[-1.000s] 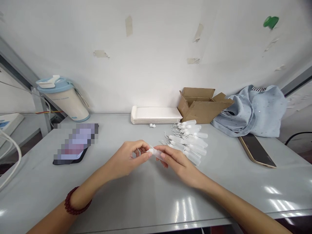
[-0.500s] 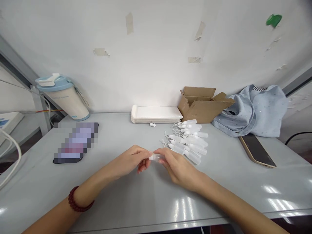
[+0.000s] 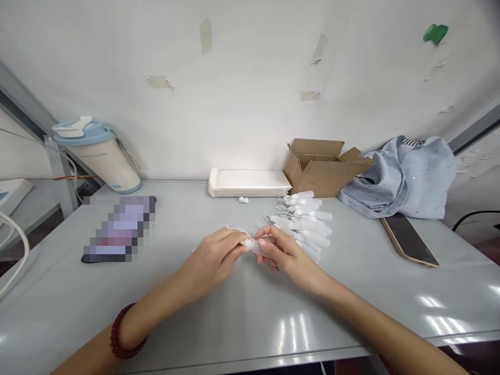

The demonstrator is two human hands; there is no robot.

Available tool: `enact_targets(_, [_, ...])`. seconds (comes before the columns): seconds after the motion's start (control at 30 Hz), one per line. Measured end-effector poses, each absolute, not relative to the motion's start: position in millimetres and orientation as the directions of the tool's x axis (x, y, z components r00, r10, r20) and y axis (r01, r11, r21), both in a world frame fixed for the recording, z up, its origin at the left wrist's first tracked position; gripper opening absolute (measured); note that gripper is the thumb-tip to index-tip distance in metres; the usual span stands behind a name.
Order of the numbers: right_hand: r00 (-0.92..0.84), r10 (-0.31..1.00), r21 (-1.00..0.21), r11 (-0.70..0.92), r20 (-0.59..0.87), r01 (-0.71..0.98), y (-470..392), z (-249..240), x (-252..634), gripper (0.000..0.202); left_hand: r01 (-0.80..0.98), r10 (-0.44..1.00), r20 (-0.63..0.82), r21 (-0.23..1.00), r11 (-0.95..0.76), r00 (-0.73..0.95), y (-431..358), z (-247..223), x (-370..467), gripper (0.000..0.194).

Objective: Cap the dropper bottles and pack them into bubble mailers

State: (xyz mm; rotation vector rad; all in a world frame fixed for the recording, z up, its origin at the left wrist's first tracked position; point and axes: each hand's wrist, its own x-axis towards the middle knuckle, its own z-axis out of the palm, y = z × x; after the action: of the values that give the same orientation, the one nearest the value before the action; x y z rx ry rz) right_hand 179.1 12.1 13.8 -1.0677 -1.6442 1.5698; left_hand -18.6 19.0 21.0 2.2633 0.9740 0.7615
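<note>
Between my two hands, just above the grey table point(image 3: 242, 317), is a small translucent bottle point(image 3: 258, 247) with a white cap. My left hand point(image 3: 214, 258) pinches the cap end, and a thin white string loops over its fingers. The bottle's body is gripped by the fingers and thumb of my right hand point(image 3: 282, 254). Several similar bottles point(image 3: 312, 226) with white strings lie in a pile just behind my right hand, which covers some of them. Two tiny white pieces point(image 3: 243, 199) rest farther back.
White flat packs point(image 3: 250, 182) and an open cardboard box point(image 3: 326, 169) stand by the wall. A tumbler point(image 3: 105, 156) and blurred phone point(image 3: 121, 229) are left; a blue bag point(image 3: 417, 179) and another phone point(image 3: 410, 240) are right.
My left hand has turned over, its back now facing up, and the string now shows over it. My right fingers have shifted their grip on the bottle, which has moved slightly up.
</note>
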Motion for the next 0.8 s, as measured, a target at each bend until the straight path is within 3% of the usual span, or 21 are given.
enact_targets(0.1, [-0.511,0.854,-0.992,-0.049,-0.101,0.114,10,14,179,0.018,0.489,0.815,0.126,0.745,-0.455,0.566,18,29,-19,0.026])
enact_targets(0.23, [-0.465,0.882,-0.930,0.234,0.080,0.285,4,16,176,0.012,0.495,0.844,0.012,0.805,-0.326,0.536,19,35,-20,0.040])
enact_targets(0.3, [-0.469,0.876,-0.903,0.288,0.114,0.318,2,17,176,0.011,0.509,0.844,0.007,0.795,-0.330,0.536,19,34,-19,0.041])
enact_targets(0.43, [-0.486,0.872,-0.970,0.061,-0.062,0.233,7,18,179,0.016,0.488,0.798,0.188,0.704,-0.515,0.572,19,26,-18,0.021])
enact_targets(0.57, [-0.529,0.818,-0.974,-0.211,-0.224,0.085,11,21,182,0.026,0.406,0.756,0.321,0.690,-0.599,0.571,17,21,-18,0.018])
enact_targets(0.7, [-0.534,0.823,-0.980,-0.189,-0.192,0.062,7,24,180,0.027,0.409,0.835,0.098,0.837,-0.364,0.542,16,30,-19,0.017])
enact_targets(0.8, [-0.504,0.855,-0.991,-0.073,-0.120,0.112,2,23,178,0.024,0.444,0.861,-0.042,0.869,-0.219,0.507,15,33,-17,0.033])
